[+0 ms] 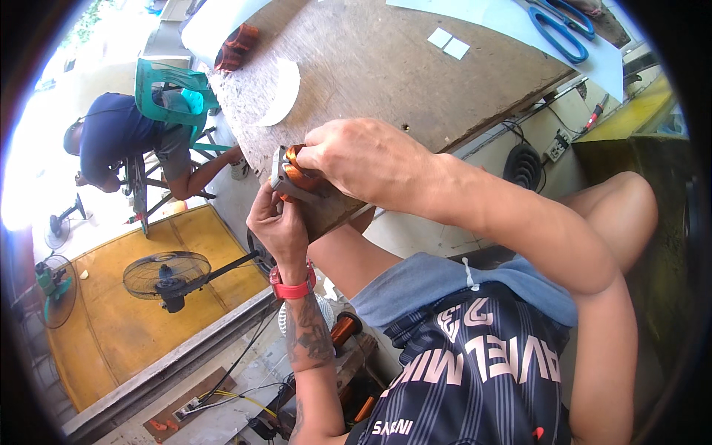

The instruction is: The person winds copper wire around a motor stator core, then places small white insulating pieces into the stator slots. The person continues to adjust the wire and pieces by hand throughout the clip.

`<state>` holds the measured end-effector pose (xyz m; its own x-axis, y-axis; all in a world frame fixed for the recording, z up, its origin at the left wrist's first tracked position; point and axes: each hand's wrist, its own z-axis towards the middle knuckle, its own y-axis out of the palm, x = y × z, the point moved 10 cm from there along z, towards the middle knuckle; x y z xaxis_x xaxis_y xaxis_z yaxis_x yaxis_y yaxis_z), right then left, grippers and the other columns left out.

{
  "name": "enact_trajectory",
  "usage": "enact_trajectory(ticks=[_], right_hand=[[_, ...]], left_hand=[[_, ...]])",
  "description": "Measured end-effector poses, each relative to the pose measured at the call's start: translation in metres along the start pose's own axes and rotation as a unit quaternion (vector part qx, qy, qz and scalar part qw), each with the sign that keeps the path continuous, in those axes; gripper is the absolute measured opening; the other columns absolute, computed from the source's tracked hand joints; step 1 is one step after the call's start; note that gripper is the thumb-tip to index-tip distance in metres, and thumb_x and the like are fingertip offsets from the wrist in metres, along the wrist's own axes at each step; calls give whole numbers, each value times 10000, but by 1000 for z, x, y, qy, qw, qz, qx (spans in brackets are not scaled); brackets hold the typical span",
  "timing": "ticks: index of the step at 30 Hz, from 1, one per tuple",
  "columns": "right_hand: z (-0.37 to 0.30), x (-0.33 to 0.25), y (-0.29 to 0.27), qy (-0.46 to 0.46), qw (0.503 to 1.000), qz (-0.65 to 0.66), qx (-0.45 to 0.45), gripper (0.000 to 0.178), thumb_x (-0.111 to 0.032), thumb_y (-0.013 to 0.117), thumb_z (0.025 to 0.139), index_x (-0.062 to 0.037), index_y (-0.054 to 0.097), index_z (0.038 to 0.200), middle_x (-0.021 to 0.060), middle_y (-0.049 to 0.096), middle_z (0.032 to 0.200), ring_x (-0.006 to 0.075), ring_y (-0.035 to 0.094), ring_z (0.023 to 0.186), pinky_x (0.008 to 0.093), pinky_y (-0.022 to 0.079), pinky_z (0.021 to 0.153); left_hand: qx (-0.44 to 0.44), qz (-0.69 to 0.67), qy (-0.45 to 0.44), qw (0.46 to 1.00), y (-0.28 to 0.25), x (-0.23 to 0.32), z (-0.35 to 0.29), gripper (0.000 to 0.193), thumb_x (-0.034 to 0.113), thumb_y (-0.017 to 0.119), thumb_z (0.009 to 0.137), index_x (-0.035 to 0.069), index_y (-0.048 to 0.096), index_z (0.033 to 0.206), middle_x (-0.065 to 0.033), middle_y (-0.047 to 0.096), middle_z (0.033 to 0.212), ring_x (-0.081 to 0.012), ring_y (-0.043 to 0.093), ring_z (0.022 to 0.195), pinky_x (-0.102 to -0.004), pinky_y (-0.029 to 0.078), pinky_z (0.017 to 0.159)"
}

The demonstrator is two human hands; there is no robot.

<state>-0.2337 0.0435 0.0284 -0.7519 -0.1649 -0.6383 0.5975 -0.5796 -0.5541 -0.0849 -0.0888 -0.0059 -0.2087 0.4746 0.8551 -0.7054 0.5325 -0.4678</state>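
Note:
At the near left corner of the wooden table (348,74), both my hands are on a motor stator (280,169) with a grey metal core and copper coils (300,178). My left hand (278,226), wearing a red watch on its wrist, grips the core from below between thumb and fingers. From the right, my right hand (360,159) reaches over the top with its fingers bent and closed at the copper coils. What lies under its fingertips is hidden. The stator is tilted, partly over the table's edge.
A curved white paper (282,96) and a dark red-and-black wound piece (237,47) lie farther back. White squares (449,43) and blue-handled scissors (558,35) are toward the right. A standing fan (169,278) is at left, beyond it a bent-over person (122,133) by a green chair (159,93).

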Motion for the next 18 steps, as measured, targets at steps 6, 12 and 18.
enact_trajectory(ticks=[6,12,18], right_hand=[[7,9,7,-2,1000,5,-31,142,-108,656,966,-30,768,1008,171,768,936,330,789,923,415,642,862],[0,6,4,-8,1000,8,24,112,-123,660,964,-36,726,983,160,764,959,316,788,929,433,637,819],[-8,-7,8,-7,996,-55,72,165,-167,636,997,-17,676,1054,150,710,1023,288,730,997,394,599,884]], left_hand=[[-27,-41,-1,999,5,2,6,208,-18,636,1044,-51,732,1226,-41,767,1064,-87,685,949,-239,557,857],[-7,-8,8,1000,8,8,-3,212,-72,577,1022,-51,702,1192,-23,736,1059,-86,668,973,-240,539,877],[41,10,-4,999,16,15,-11,280,-107,513,998,-24,679,1208,-6,712,1030,-78,650,926,-234,528,842]])
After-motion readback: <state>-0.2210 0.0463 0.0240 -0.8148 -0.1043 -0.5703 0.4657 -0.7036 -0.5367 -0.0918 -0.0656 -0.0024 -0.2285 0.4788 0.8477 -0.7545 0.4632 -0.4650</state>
